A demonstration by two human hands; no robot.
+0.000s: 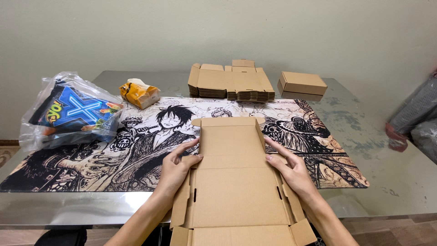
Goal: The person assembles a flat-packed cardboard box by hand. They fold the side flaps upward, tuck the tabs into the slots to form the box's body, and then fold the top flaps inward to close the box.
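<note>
1. Cardboard blank [236, 182] lies flat on the table [391, 182], near edge hanging over the front, far part on the printed mat [91, 159]. It is a brown die-cut mailer box, not yet folded up.
2. Progress, judged: early. Side flaps are starting to lift along the creases; no wall stands upright, the lid panel lies flat at the far end, the front flaps near the person are flat too. Walls, tabs and lid closing are all left.
3. Left hand [175, 171]: fingers stretched, loosely open, thumb and fingertips pressing on the blank's left side flap near the crease. Nothing gripped.
4. Right hand [291, 171]: same pose mirrored, open fingers resting on the right side flap; touching, not clasping.
5. Flat stack [230, 82] of the same brown blanks sits at the far side of the table, behind the mat.
6. Finished box [302, 84], brown, closed, low and rectangular, stands just right of the stack.
7. Clear plastic bag [68, 111] at the left edge holds dark blue snack packs with bright lettering.
8. Yellow-orange tissue pack [139, 92], white tissue showing on top, lies between bag and stack.
9. Mat: black-and-white comic drawing, some brown at right.
</note>
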